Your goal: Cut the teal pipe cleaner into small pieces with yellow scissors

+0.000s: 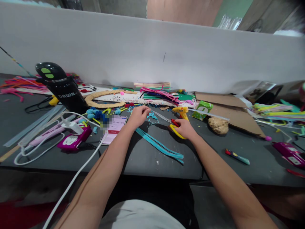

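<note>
My left hand (pixel 140 115) is closed in a pinch near the middle of the table; what sits between the fingertips is too small to make out. My right hand (pixel 184 128) grips a pair of scissors (pixel 162 116) with red and yellow handles. Their blades point left, and the tips come close to my left fingertips. Small light-blue scraps (pixel 152 117) lie just below the blades. Two or more long light-blue fuzzy strips (pixel 160 145) stretch across the table between my forearms. A yellow glue gun (pixel 182 112) stands right behind my right hand.
On the left are a black bottle (pixel 66 90), a lit phone (pixel 116 127), a purple power strip (pixel 74 138) and white cables (pixel 79 178). A tan wrapped ring (pixel 91 101) lies behind. Rightward are a brown lump (pixel 218 125), cardboard (pixel 238 116) and a small cutter (pixel 237 156).
</note>
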The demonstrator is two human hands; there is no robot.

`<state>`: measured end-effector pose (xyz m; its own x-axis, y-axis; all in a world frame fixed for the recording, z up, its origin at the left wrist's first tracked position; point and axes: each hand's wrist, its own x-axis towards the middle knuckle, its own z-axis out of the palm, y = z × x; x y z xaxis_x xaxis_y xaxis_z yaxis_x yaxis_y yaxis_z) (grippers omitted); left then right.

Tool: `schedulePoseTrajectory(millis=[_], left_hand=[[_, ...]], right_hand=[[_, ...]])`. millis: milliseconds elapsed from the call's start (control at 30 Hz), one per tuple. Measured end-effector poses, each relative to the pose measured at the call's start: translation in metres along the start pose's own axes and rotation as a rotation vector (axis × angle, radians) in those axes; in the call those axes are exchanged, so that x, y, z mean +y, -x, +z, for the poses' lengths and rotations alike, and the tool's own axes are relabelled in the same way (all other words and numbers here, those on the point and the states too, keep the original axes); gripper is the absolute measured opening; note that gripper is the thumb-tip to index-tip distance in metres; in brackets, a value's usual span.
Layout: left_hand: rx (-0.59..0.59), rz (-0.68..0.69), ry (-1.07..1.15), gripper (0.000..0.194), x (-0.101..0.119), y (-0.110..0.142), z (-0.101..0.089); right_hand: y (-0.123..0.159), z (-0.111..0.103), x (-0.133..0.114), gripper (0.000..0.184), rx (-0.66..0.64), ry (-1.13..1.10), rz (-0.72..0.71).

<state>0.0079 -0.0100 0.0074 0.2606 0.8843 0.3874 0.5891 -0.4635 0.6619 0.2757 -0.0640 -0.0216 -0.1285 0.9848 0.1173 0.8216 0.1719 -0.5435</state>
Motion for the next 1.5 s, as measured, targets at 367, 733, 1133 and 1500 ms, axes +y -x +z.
schedulePoseTrajectory(millis=[367, 733, 1133, 1500], left_hand=[[0.035, 0.003, -0.046, 0.033, 0.000, 0.001, 0.002], [0.053, -0.028, -0.032, 0.029, 0.004, 0.003, 0.004], [0.050, -0.043, -0.006, 0.029, 0.005, 0.003, 0.007], [0.086, -0.051, 0.004, 0.027, 0.006, 0.003, 0.010]], right_hand=[[-0.002, 0.002, 0.003, 0.040, 0.003, -0.070, 0.017], [0.000, 0.002, 0.000, 0.038, -0.007, -0.021, 0.004], [-0.001, 0.001, 0.000, 0.035, -0.011, -0.002, -0.010], [-0.003, 0.003, 0.004, 0.034, -0.010, -0.020, -0.001]])
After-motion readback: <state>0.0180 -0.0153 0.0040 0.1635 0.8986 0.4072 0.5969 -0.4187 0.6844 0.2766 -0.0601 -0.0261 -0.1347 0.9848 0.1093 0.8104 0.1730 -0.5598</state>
